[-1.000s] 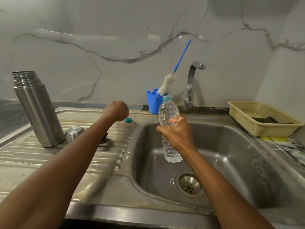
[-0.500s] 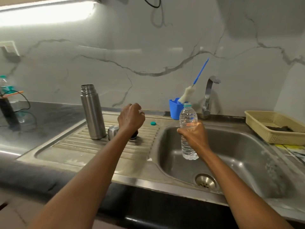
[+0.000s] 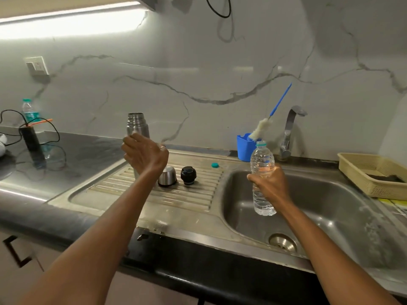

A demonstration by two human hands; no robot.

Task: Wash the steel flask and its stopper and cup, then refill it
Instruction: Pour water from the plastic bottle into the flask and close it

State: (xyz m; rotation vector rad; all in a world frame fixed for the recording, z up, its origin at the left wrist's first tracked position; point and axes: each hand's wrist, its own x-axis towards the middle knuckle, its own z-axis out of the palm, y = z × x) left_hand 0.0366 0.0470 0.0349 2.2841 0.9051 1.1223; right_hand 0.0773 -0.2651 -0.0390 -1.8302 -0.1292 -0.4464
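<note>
Because the steel flask (image 3: 137,126) is bare polished metal and may be wet, it will likely be slippery, rigid and fairly weighty for its width. The straight body below the threaded neck looks the safest place to hold it.

From the head view, it stands upright and uncapped at the back left of the ribbed drainboard (image 3: 154,194). It is a tall, narrow, mirror-grey cylinder with a stepped neck and an open mouth. The left grip (image 3: 144,156) is wrapped round its middle, fingers curled against the body, and hides much of the lower half.

Just beside it on the drainboard sit the cup (image 3: 167,176), a small steel dome turned mouth down, and the black stopper (image 3: 188,175); the two are near each other but apart.

The right grip (image 3: 267,183) clasps a clear plastic water bottle (image 3: 262,157), uncapped and upright above the sink (image 3: 330,205). Its teal cap (image 3: 215,165) lies at the drainboard's far edge. That bottle looks thin-walled and would squash under a hard squeeze, so I judge the refill calls for a gentle hold and a steadied flask.
</note>
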